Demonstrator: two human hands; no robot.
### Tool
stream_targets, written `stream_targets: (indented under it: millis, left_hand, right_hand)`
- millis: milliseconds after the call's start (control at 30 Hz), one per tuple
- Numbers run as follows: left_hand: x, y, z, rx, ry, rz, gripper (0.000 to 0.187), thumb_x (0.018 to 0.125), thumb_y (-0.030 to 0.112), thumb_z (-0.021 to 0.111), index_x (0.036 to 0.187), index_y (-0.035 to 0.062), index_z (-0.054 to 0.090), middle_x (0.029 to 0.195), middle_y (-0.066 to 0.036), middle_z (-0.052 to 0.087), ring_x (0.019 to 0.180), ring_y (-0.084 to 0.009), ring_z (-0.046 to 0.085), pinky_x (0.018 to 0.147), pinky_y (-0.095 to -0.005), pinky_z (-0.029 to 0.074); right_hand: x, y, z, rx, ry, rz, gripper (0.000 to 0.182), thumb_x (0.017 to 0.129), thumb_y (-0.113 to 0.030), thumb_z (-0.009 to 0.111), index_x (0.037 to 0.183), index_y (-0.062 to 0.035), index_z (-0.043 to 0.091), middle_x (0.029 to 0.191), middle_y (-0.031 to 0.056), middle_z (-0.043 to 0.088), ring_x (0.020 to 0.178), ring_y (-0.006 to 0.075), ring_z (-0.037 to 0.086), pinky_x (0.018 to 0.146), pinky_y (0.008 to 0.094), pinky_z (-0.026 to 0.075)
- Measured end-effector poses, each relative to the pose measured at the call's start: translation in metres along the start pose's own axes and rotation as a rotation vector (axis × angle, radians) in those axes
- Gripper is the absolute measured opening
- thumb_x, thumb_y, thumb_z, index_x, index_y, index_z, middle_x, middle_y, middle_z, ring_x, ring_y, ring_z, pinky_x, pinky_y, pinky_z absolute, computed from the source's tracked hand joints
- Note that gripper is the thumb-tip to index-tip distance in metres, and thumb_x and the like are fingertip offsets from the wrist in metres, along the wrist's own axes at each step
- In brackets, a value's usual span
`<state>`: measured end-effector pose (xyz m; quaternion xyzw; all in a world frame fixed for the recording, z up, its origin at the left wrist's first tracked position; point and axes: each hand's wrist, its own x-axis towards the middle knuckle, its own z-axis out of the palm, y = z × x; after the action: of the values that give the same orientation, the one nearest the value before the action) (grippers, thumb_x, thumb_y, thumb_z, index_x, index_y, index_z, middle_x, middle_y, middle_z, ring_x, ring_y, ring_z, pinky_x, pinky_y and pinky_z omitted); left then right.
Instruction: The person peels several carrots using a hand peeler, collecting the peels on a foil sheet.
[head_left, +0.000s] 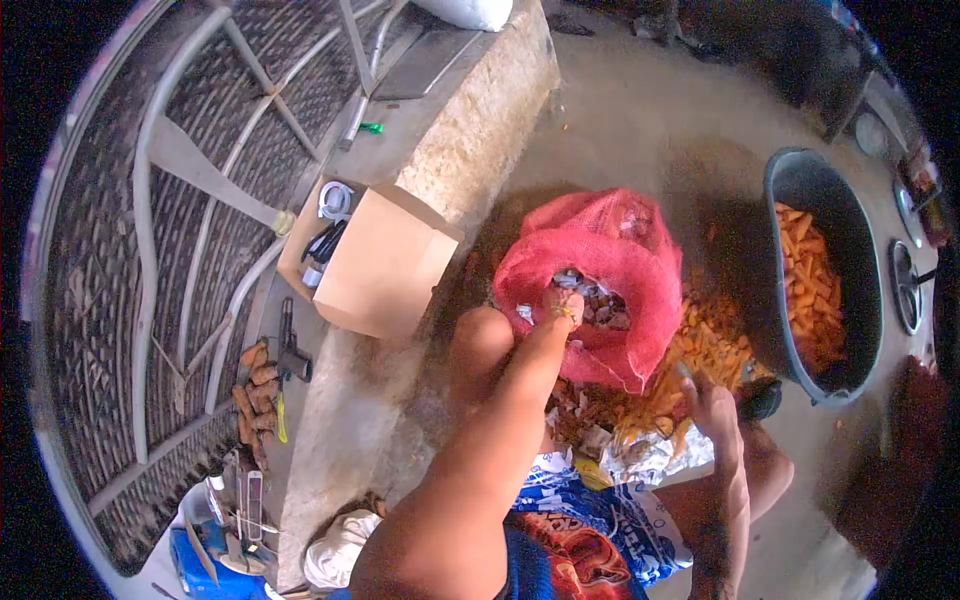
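Note:
My left hand [565, 299] reaches into the open mouth of a red mesh sack [640, 255]; its fingers are mostly hidden among brown and whitish pieces [604, 306] inside. To the right of the sack, my right hand [714, 405] is closed, with a small greyish tip showing at its fingers that I cannot make out. Below that hand's fingers lies a heap of orange-yellow peelings [705, 345] on the floor. Crumpled silver-white wrapping [655, 455] rests beside the heap, close to my lap.
A dark tub [870, 300] at the right holds orange peeled pieces [808, 285]. On the concrete ledge [340, 430] at the left are a cardboard box [385, 262], a black tool [291, 345] and several brown-orange roots [257, 400]. Metal bars [145, 260] stand further left.

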<state>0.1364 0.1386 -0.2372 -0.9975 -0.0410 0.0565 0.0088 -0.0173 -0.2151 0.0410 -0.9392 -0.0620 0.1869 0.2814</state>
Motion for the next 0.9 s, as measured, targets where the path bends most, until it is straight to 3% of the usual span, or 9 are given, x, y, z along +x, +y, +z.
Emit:
stream_targets:
  millis: [133,200,233,300,400,500,667,767,900]
  left_hand:
    - [-0.023,0.040,-0.133,0.057,-0.602,0.521,0.032,0.092,0.032,0.058,0.111,0.0098,0.071,0.102,-0.008,0.073,0.090,-0.0183,0.070,0.071,-0.0355,0.056]
    - [-0.033,0.058,-0.190,-0.203,-0.752,0.599,0.033,0.093,0.033,0.058,0.112,0.0091,0.070,0.100,-0.008,0.073,0.088,-0.0172,0.069,0.070,-0.0344,0.056]
    - [-0.042,0.064,-0.206,-0.515,-0.792,0.454,0.032,0.093,0.032,0.060,0.113,0.0081,0.069,0.099,-0.007,0.072,0.087,-0.0158,0.068,0.069,-0.0328,0.055]
    - [-0.065,0.076,-0.241,-1.142,-0.823,0.159,0.031,0.094,0.029,0.062,0.115,0.0061,0.068,0.096,-0.004,0.070,0.083,-0.0130,0.065,0.069,-0.0296,0.053]
    - [-0.108,0.085,-0.288,-1.553,-0.731,0.475,0.038,0.093,0.020,0.066,0.126,0.0022,0.062,0.110,-0.004,0.069,0.098,-0.0125,0.064,0.087,-0.0301,0.052]
    - [-0.134,0.088,-0.294,-1.581,-0.761,0.594,0.044,0.089,0.017,0.072,0.129,0.0019,0.061,0.117,-0.001,0.067,0.106,-0.0101,0.060,0.093,-0.0278,0.049]
    - [-0.178,0.079,-0.333,-1.663,-0.851,0.467,0.047,0.091,0.014,0.071,0.134,-0.0001,0.058,0.125,-0.004,0.064,0.117,-0.0124,0.057,0.102,-0.0295,0.045]
    - [-0.190,0.085,-0.313,-1.948,-0.832,0.367,0.049,0.092,0.020,0.071,0.137,0.0049,0.059,0.122,-0.001,0.066,0.111,-0.0108,0.060,0.089,-0.0263,0.050]
    - [-0.189,0.092,-0.305,-1.875,-0.670,0.466,0.050,0.090,0.022,0.072,0.137,0.0091,0.060,0.120,0.000,0.066,0.110,-0.0097,0.059,0.085,-0.0245,0.050]
  right_hand:
    - [-0.004,0.000,0.001,0.021,0.124,-0.050,0.036,0.102,-0.038,0.052,0.120,-0.0100,0.065,0.089,0.0246,0.070,0.084,0.0475,0.066,0.070,0.0543,0.051]
    - [-0.006,-0.014,-0.010,0.040,0.132,-0.046,0.034,0.102,-0.036,0.052,0.119,-0.0095,0.066,0.088,0.0244,0.069,0.083,0.0474,0.066,0.070,0.0540,0.051]
    - [-0.007,-0.019,-0.014,0.016,0.129,-0.028,0.033,0.103,-0.031,0.052,0.118,-0.0053,0.065,0.092,0.0262,0.069,0.086,0.0478,0.065,0.073,0.0519,0.052]
    - [-0.003,-0.007,-0.001,0.156,0.236,-0.015,0.035,0.104,-0.030,0.051,0.120,-0.0014,0.063,0.095,0.0278,0.069,0.089,0.0469,0.066,0.076,0.0497,0.053]
    - [-0.005,-0.007,0.000,0.445,0.355,-0.087,0.043,0.105,-0.032,0.051,0.125,0.0048,0.059,0.102,0.0212,0.071,0.093,0.0341,0.069,0.081,0.0431,0.052]
    - [0.000,-0.015,0.002,0.794,0.276,-0.114,0.047,0.106,-0.036,0.050,0.127,0.0053,0.058,0.108,0.0098,0.070,0.098,0.0199,0.064,0.086,0.0367,0.051]
    - [-0.007,-0.012,0.011,0.879,0.023,-0.067,0.054,0.107,-0.042,0.044,0.130,0.0053,0.057,0.111,0.0124,0.068,0.105,0.0184,0.062,0.094,0.0333,0.048]
    - [-0.003,0.000,0.023,0.814,0.058,-0.141,0.054,0.106,-0.043,0.047,0.128,0.0055,0.058,0.112,0.0121,0.068,0.105,0.0185,0.061,0.094,0.0342,0.048]
    - [0.000,0.009,0.022,0.826,0.026,-0.211,0.056,0.103,-0.043,0.055,0.127,0.0074,0.057,0.117,0.0125,0.067,0.108,0.0192,0.060,0.097,0.0346,0.046]
